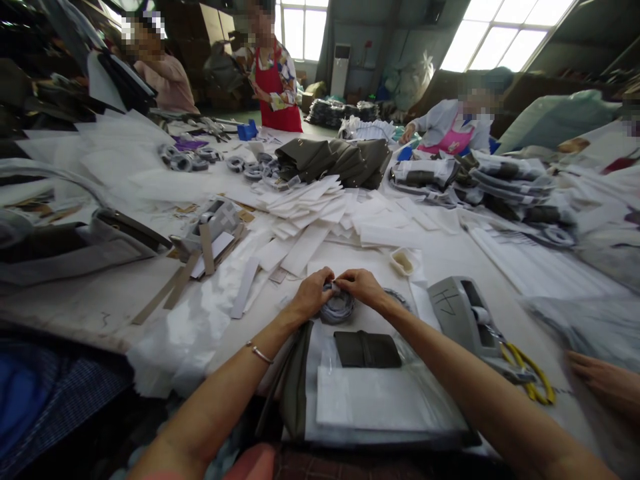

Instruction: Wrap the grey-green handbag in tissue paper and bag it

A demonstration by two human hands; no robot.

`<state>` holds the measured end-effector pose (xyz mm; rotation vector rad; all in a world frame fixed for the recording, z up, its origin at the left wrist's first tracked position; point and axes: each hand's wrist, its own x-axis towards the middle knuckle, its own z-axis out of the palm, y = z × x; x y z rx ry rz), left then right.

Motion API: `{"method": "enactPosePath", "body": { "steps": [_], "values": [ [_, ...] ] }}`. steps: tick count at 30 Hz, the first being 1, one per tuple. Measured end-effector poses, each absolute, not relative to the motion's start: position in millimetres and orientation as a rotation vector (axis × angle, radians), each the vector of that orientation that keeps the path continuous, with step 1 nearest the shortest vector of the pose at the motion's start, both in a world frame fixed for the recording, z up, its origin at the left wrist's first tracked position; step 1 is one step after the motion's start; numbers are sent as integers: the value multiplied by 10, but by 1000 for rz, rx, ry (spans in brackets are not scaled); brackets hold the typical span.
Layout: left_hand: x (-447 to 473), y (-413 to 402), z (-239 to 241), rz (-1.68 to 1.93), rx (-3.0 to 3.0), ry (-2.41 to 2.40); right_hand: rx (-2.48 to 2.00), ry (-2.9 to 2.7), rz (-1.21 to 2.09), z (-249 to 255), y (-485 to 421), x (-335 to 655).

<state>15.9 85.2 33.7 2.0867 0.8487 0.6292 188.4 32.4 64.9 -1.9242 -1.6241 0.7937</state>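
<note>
Both of my hands meet at a grey coil (337, 310) that looks wrapped in clear film, lying on the worktable. The fingers of my left hand (314, 293) are closed on its upper left edge. My right hand (364, 287) pinches at the top of the same coil, where a small whitish bit shows between the fingertips. Nearer my body lies a dark olive bag (295, 393) under clear plastic, with a small olive pouch (367, 349) and a white sheet (370, 398) on it. Behind my right wrist, another grey coil (397, 298) is partly hidden.
A grey tape dispenser (450, 303) and yellow-handled scissors (533, 377) lie to the right. Another dispenser (213, 220) stands left by card strips (175, 287). White paper strips (310, 230) and olive bags (340, 160) lie ahead. Several people work around; one's hand (600, 373) rests at right.
</note>
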Motion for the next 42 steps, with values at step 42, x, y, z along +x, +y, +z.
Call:
{"method": "enactPosePath", "body": {
  "steps": [42],
  "values": [
    [290,765,335,484,2184,1132,-1692,-2019,36,323,202,1852]
  ]
}}
